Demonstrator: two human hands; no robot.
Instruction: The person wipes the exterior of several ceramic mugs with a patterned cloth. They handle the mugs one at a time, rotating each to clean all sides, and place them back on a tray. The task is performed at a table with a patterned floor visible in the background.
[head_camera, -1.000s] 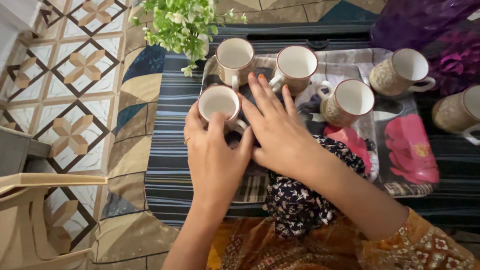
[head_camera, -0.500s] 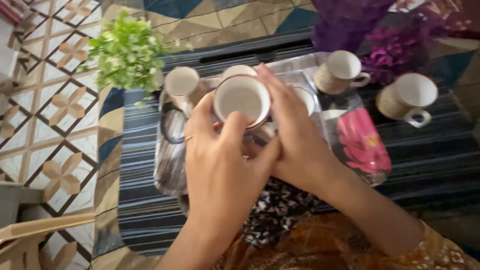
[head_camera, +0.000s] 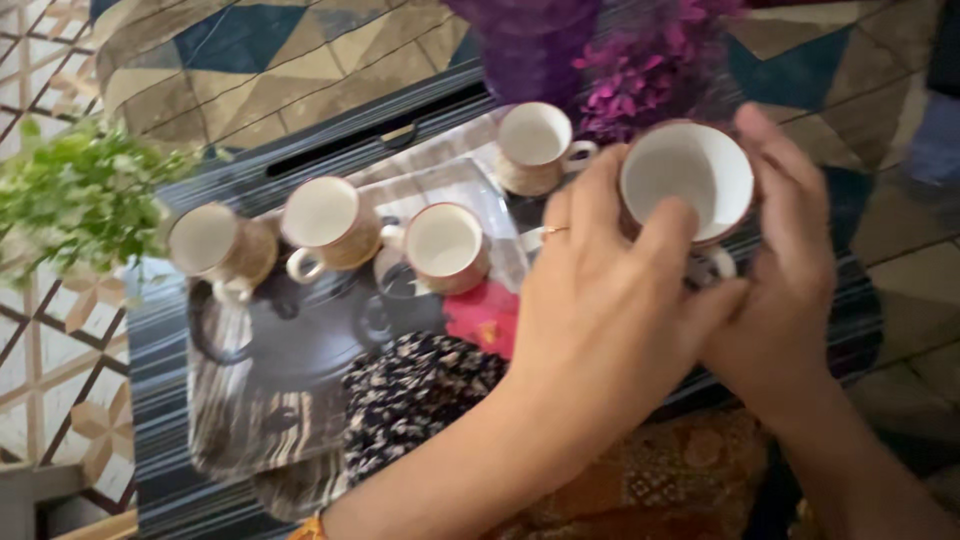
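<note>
The person holds one cup (head_camera: 687, 180) up in the air with both hands, above the right end of the striped table (head_camera: 160, 370). The left hand (head_camera: 610, 300) grips it from the near side, with the thumb and fingers curled on the wall and rim; a thin ring sits on one finger. The right hand (head_camera: 785, 270) closes on the far right side of the cup, so the cup is clamped between the two hands. Its mouth faces up and it looks empty and white inside; the handle points toward the person.

Three more cups stand on the tray (head_camera: 260, 400) to the left, and a fourth cup (head_camera: 533, 145) stands just behind the tray's far right corner, near purple flowers (head_camera: 640, 60). A dark flowered cloth (head_camera: 415, 395) lies over the near edge of the tray. A green plant (head_camera: 80, 195) is at the left end of the table.
</note>
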